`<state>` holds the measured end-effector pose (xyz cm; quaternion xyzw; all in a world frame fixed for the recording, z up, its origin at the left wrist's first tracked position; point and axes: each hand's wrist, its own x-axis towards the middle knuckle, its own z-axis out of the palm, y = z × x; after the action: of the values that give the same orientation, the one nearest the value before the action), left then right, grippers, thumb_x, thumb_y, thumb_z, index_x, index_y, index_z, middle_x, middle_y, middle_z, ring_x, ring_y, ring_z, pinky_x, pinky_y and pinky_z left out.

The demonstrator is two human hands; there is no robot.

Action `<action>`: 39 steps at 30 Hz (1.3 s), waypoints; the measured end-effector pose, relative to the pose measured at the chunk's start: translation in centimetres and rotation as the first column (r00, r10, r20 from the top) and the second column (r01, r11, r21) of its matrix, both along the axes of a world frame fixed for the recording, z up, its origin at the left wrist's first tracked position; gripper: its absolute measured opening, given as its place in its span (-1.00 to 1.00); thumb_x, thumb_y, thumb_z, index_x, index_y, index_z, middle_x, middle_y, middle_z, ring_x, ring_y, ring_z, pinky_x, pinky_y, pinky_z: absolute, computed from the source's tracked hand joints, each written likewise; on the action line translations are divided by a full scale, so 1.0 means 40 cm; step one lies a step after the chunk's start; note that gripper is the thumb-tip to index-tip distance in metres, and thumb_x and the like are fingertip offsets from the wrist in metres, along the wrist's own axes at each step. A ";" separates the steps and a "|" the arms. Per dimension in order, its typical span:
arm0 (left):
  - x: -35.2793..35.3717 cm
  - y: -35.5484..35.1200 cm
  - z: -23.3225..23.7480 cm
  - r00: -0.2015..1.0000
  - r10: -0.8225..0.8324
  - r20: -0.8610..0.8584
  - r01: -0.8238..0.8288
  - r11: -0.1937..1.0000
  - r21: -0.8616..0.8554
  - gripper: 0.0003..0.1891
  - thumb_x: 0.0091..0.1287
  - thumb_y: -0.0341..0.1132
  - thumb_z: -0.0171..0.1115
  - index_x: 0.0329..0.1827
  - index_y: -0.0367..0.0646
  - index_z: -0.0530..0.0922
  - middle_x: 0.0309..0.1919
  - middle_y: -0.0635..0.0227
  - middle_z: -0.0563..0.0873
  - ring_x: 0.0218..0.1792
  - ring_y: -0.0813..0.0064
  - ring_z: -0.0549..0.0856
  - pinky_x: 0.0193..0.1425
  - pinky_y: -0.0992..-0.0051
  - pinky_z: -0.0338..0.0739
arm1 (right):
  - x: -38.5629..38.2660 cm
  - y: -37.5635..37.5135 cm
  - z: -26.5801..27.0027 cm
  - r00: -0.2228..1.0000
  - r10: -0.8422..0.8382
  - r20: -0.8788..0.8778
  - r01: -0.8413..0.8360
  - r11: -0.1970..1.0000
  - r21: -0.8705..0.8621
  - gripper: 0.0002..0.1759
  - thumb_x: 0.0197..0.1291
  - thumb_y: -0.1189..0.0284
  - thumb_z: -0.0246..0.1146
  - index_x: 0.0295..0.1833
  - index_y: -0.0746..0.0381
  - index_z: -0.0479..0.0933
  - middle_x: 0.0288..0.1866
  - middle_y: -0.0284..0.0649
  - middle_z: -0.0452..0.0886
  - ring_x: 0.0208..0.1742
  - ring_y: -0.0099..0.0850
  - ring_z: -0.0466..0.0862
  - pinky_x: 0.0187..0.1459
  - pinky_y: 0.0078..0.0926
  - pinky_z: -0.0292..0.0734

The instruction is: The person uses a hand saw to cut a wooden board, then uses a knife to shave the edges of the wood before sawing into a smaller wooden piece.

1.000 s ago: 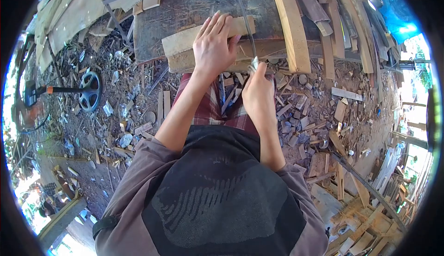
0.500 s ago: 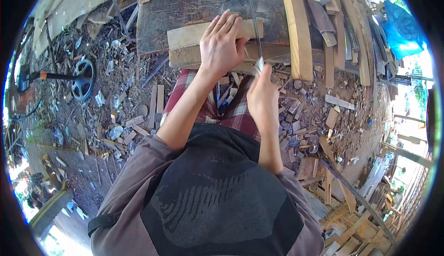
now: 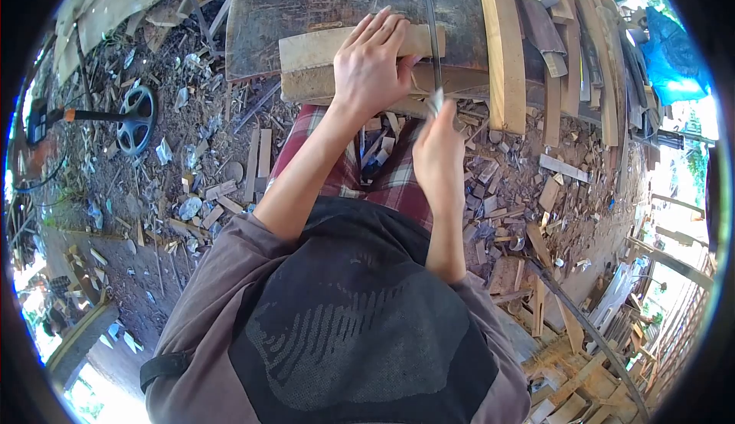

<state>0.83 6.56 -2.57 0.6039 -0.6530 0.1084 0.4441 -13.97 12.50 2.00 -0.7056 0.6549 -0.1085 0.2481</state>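
Scrap-littered ground (image 3: 593,213) framing dark counter (image 3: 268,34): L hand (image 3: 367,72) bracing board (image 3: 306,50), thumb spread; R grip (image 3: 439,148) clenching blurred handle (image 3: 436,102), wrist best tracking in line w/ long blade (image 3: 433,37).

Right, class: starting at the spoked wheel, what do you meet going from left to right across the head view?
Spoked wheel → left hand → thin dark blade → long pale plank → blue sheet

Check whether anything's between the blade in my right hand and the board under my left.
Nothing visible: the blade in your right hand crosses the board near its right end, and your left hand lies just left of the blade.
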 end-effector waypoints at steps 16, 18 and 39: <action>-0.017 0.003 0.005 0.999 -0.001 -0.052 0.002 1.000 0.004 -0.56 0.11 -0.33 0.35 0.11 -0.22 0.61 0.15 0.22 0.69 0.29 0.21 0.59 0.45 0.24 0.40 | -0.080 0.146 -0.012 1.000 0.006 0.007 -0.006 1.000 0.018 -0.81 0.44 0.49 -0.02 0.07 0.27 0.19 -0.34 0.32 0.62 -0.24 0.29 0.63 -0.28 0.23 0.48; -0.018 0.002 0.005 0.999 0.002 -0.047 -0.002 1.000 0.011 -0.56 0.13 -0.32 0.35 0.11 -0.22 0.60 0.15 0.23 0.69 0.29 0.22 0.59 0.45 0.24 0.40 | -0.103 0.185 -0.007 1.000 0.007 -0.004 -0.007 0.999 0.037 -0.79 0.44 0.49 -0.03 0.09 0.28 0.18 -0.34 0.31 0.62 -0.24 0.29 0.63 -0.29 0.23 0.48; -0.022 0.003 0.015 0.996 0.019 -0.089 -0.017 1.000 0.021 -0.53 0.07 -0.36 0.39 0.11 -0.25 0.62 0.16 0.21 0.69 0.28 0.22 0.60 0.44 0.25 0.42 | -0.039 0.069 -0.036 1.000 -0.013 0.019 0.014 0.999 -0.051 -0.78 0.42 0.48 -0.01 0.09 0.30 0.19 -0.34 0.36 0.61 -0.21 0.31 0.62 -0.22 0.26 0.44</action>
<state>-0.05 6.67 -1.96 0.6184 -0.6282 0.0786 0.4656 -15.51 15.27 0.56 -0.7062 0.6544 -0.1333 0.2351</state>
